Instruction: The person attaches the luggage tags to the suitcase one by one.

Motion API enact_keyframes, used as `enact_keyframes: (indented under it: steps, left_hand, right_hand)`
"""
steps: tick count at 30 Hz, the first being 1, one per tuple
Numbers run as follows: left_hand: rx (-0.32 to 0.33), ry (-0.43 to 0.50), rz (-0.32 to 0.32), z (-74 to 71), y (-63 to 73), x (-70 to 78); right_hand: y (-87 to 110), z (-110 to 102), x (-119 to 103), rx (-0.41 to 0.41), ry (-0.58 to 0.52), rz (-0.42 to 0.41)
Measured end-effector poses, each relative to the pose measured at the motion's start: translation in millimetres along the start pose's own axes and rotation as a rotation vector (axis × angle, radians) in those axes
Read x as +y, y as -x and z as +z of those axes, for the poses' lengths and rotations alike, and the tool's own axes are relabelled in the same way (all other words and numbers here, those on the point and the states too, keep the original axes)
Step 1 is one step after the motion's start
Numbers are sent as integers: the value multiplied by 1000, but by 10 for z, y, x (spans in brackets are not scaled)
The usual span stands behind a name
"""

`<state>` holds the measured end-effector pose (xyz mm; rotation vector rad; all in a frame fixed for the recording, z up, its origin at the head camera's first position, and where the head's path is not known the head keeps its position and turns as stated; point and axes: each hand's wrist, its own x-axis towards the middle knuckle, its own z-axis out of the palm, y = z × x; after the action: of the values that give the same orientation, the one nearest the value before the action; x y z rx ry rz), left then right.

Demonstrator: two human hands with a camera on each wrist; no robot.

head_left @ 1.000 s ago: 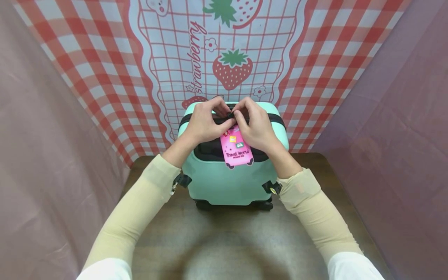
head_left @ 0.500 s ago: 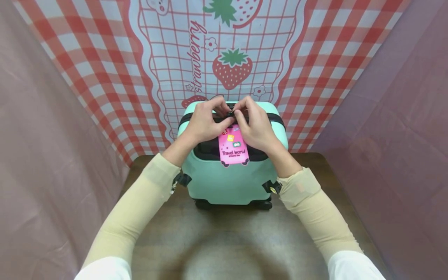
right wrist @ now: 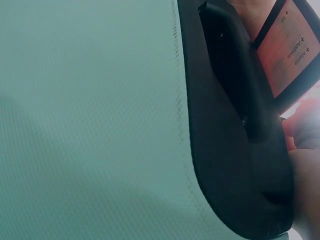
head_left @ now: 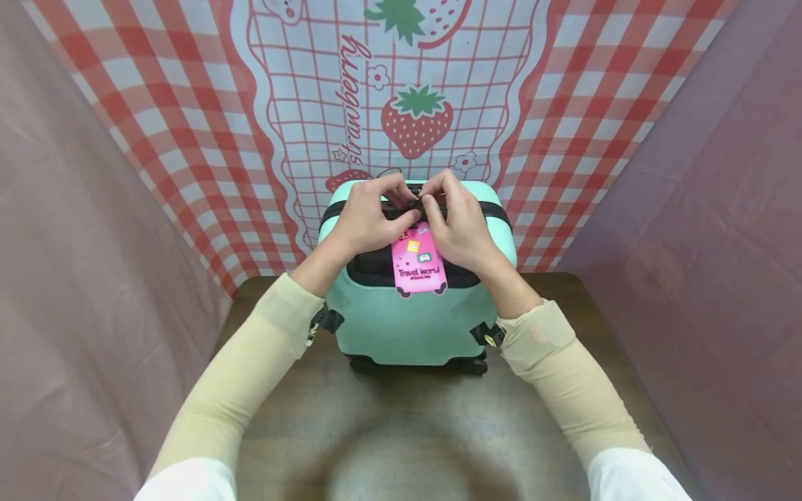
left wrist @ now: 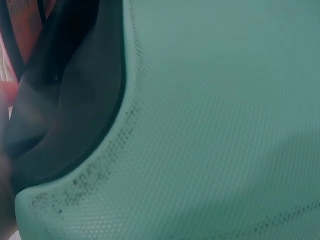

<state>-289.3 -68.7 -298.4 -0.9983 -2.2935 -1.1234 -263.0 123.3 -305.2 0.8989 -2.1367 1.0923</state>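
A mint-green suitcase (head_left: 413,327) stands upright, with a black handle recess (head_left: 372,270) on its near face. In front of the recess hangs a pink luggage tag (head_left: 418,268) printed "Travel World". My left hand (head_left: 366,217) and right hand (head_left: 462,226) meet above the tag, pinching its small black strap (head_left: 415,203) between thumbs and fingertips. The strap's exact fastening is too small to tell. In the right wrist view the back of the luggage tag (right wrist: 290,52) shows name, address and tel lines. The left wrist view mostly shows ribbed suitcase shell (left wrist: 215,125).
The suitcase stands on a brown wooden table (head_left: 407,431) with its black wheels (head_left: 470,365) down. A red-and-white strawberry cloth (head_left: 301,104) hangs close behind it. Pinkish curtains (head_left: 81,278) close in both sides.
The luggage tag has swung slightly left and now hangs straighter. Both hands keep their hold at the strap, with only slight finger movement.
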Motion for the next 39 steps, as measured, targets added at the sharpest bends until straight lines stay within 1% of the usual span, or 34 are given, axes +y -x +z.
enact_keyframes:
  steps: [3, 5, 11, 15, 20, 23, 27, 30, 32, 34, 39]
  left_hand:
    - [9, 13, -29, 6, 10, 1]
    - [16, 24, -36, 12, 14, 1]
    - [32, 9, 7, 25, 11, 11]
    - [33, -15, 11, 30, 9, 15]
    - [21, -37, -8, 38, 5, 19]
    - [21, -48, -8, 35, 4, 14]
    - [22, -55, -1, 27, 8, 13]
    - [20, -58, 1, 28, 9, 6]
    - [19, -59, 2, 27, 12, 0]
    - [18, -61, 2, 23, 16, -3]
    - [13, -64, -1, 27, 13, -6]
  right_hand:
    - [9, 0, -2, 1, -3, 6]
    - [17, -2, -10, 3, 1, 11]
    - [22, -5, -21, 4, 2, 38]
    - [22, -7, -14, 5, -11, 43]
    - [25, -12, 0, 25, -53, 15]
    - [23, -12, 14, 33, -75, -4]
    - [24, -11, 17, 43, -105, 8]
    - [29, -16, 11, 46, -163, 18]
    - [32, -20, 10, 41, -178, 18]
    - [29, -20, 13, 30, -158, 24]
    - [22, -25, -6, 12, -21, 76]
